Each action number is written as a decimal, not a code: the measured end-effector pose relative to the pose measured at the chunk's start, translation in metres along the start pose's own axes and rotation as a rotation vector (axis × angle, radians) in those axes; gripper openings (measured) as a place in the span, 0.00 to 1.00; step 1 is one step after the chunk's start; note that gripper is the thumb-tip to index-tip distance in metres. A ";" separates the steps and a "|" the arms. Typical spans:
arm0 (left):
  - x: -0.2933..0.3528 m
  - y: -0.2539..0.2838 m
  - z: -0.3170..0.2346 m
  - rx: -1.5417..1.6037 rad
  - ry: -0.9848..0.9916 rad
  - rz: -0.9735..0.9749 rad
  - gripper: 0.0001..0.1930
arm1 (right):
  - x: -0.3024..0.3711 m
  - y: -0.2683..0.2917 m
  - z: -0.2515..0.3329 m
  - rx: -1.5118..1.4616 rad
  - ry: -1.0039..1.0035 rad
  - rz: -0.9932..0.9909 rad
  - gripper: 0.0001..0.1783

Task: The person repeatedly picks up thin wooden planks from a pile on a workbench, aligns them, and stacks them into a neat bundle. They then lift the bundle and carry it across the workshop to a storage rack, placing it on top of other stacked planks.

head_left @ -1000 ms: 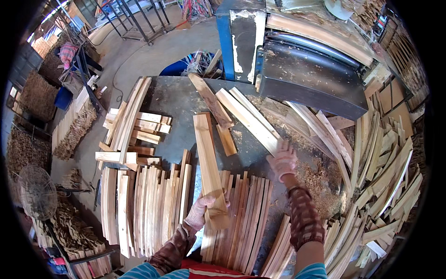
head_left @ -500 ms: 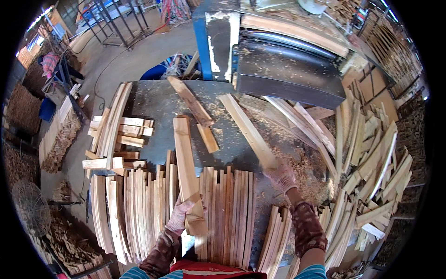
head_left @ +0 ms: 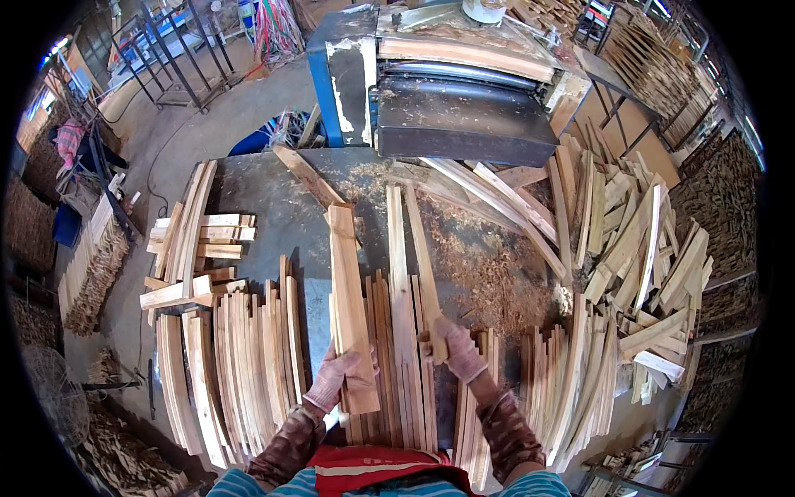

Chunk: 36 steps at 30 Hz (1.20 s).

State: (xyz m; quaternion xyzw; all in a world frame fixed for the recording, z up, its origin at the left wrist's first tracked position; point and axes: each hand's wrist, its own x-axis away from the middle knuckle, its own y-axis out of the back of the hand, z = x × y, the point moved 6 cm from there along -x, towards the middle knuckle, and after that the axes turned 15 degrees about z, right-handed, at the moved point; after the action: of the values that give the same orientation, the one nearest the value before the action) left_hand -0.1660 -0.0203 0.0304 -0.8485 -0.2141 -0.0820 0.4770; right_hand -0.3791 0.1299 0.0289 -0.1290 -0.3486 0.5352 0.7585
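Note:
My left hand [head_left: 338, 374], in a pale knitted glove, is closed around the lower part of a wide wooden plank [head_left: 351, 311] that points away from me. To its right, my gloved right hand [head_left: 460, 351] grips the near end of a narrower wooden strip [head_left: 423, 265]. The far part of that strip lies close beside another long strip [head_left: 397, 240]. Below both hands, a row of wooden strips [head_left: 377, 364] lies side by side along the near edge of the dark table [head_left: 265, 186]. The fingertips of my left hand are partly hidden by the plank.
A planer-like machine [head_left: 464, 112] with a roller stands behind the table. Wood shavings [head_left: 505, 269] cover the table's right part. Loose offcuts [head_left: 638, 232] are heaped at the right; short stacked pieces [head_left: 219, 236] lie at the left. A brown board [head_left: 310, 176] lies ahead.
My right hand has drawn a strip from the shavings toward me and leftward, beside the plank. My left hand still holds the plank. The whole view has shifted a little.

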 end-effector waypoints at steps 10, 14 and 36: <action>0.041 -0.021 0.002 -0.163 -0.026 -0.072 0.31 | 0.044 -0.138 -0.032 1.293 -0.238 -0.071 0.36; 0.080 0.034 0.011 -0.175 -0.049 -0.053 0.41 | -0.014 -0.084 -0.030 1.762 -0.435 -0.385 0.34; 0.439 0.278 -0.116 -0.679 0.027 -0.893 0.36 | -0.040 -0.157 -0.085 0.918 0.231 -0.017 0.41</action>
State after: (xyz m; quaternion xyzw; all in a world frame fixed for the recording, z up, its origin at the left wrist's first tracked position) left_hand 0.3569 -0.1194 0.0271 -0.7802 -0.5081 -0.3511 0.0987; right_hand -0.2160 0.0467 0.0410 0.1637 0.0098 0.6100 0.7752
